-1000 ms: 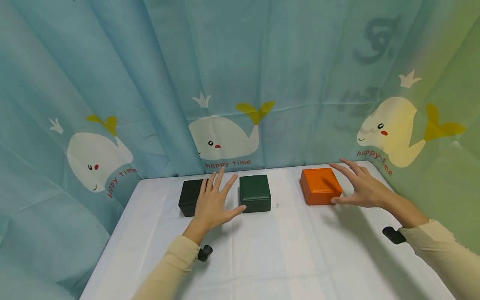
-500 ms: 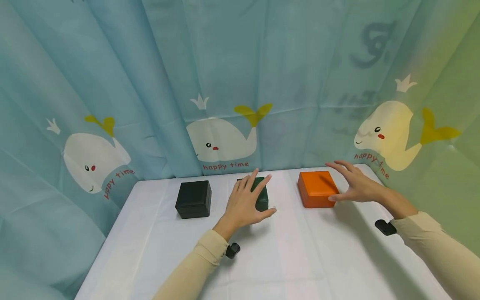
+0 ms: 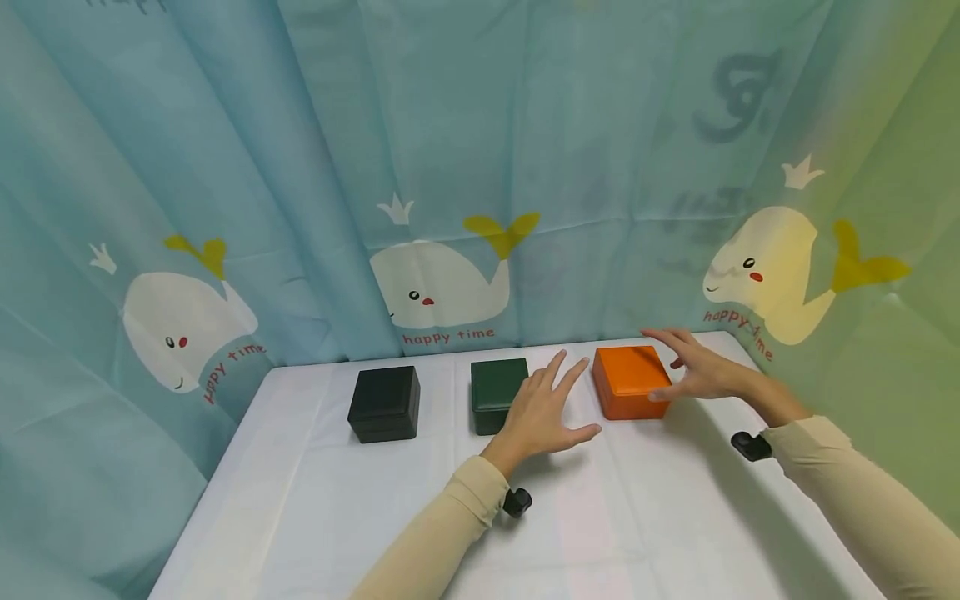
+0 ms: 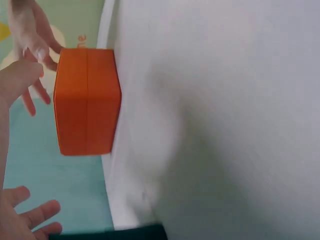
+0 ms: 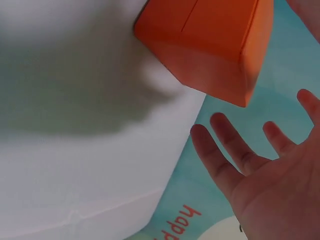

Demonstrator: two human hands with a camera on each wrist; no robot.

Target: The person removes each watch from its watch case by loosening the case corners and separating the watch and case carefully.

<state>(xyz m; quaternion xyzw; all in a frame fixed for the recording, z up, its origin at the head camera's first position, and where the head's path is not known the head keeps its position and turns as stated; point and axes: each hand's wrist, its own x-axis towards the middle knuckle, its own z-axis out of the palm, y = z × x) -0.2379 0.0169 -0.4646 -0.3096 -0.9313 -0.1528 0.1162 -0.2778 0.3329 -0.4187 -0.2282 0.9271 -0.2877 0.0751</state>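
Note:
Three small boxes stand in a row along the table's back. The orange box is at the right, a dark green box in the middle and a black box at the left. My left hand hovers with fingers spread, between the green and orange boxes, overlapping the green box's right side in the head view. My right hand is at the orange box's right side, its fingers extended and thumb overlapping the front corner. In the right wrist view, the right fingers show apart from the orange box.
A white cloth covers the table. Behind it hangs a blue-green curtain printed with whales, turning greener at the right. A small black wrist camera sits under the left sleeve, another camera under the right one.
My left hand has moved right from over the black box, across the green box, toward the orange one. My right hand stays beside the orange box. The boxes have kept their places.

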